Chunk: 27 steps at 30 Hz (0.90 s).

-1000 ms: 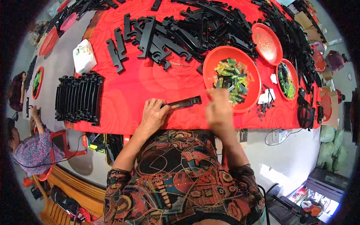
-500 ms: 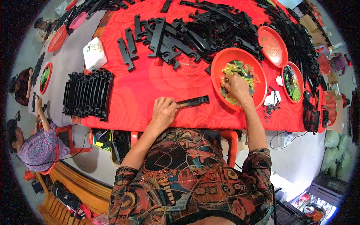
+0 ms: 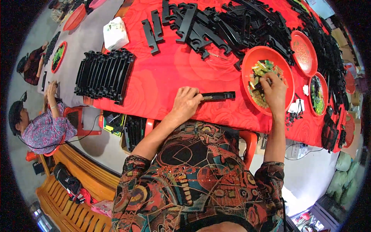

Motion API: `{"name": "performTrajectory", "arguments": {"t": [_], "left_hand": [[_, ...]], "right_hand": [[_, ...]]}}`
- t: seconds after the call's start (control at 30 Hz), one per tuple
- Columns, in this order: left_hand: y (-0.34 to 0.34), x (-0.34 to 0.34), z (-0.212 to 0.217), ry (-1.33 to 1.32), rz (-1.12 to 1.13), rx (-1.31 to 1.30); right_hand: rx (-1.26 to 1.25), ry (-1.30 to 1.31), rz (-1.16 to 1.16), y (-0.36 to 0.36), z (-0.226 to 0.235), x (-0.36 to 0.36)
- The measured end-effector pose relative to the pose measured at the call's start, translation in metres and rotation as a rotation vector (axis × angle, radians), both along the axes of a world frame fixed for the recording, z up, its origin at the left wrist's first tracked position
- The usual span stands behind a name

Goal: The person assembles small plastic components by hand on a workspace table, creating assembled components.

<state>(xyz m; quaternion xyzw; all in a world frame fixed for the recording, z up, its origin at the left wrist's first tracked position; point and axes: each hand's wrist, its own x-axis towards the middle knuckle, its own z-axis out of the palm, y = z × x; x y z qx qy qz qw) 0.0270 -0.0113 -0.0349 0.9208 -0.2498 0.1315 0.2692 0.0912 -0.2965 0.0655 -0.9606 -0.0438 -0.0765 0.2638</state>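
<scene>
My left hand (image 3: 185, 103) is clamped on the near end of a flat black plastic bar (image 3: 217, 95) lying along the near edge of the red-clothed tabletop (image 3: 162, 85). My right hand (image 3: 275, 91) sits in the round red plastic bowl (image 3: 247, 67) of small green-and-gold parts (image 3: 258, 69), fingers pinched together among them; whether they grip one I cannot tell. Ribbed black stack (image 3: 103, 74) at left edge; loose black bars (image 3: 232, 27) heaped at far edge.

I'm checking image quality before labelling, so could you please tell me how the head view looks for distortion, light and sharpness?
Head view: strong fisheye, the red-clothed table's edge bows and black corners frame the circle; even, soft light with little glare; the left hand on the flat black plastic bar and the right hand in the round red tray look sharp.
</scene>
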Motion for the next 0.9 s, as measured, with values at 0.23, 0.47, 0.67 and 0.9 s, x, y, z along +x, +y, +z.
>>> {"name": "performTrajectory", "arguments": {"t": [0.23, 0.47, 0.67, 0.9], "left_hand": [[-0.002, -0.004, 0.026, 0.001, 0.037, -0.072], [-0.004, -0.017, 0.043, 0.603, 0.091, -0.844], [-0.005, -0.018, 0.043, 0.683, 0.078, -0.82], [-0.004, -0.016, 0.042, 0.671, 0.068, -0.758]], "right_hand": [[0.669, 0.034, 0.042, 0.057, -0.024, -0.045], [1.081, 0.206, -0.009, 0.1, -0.055, -0.065], [1.096, 0.299, 0.104, 0.107, -0.047, -0.072], [0.993, 0.415, 0.078, 0.098, -0.05, -0.073]]}}
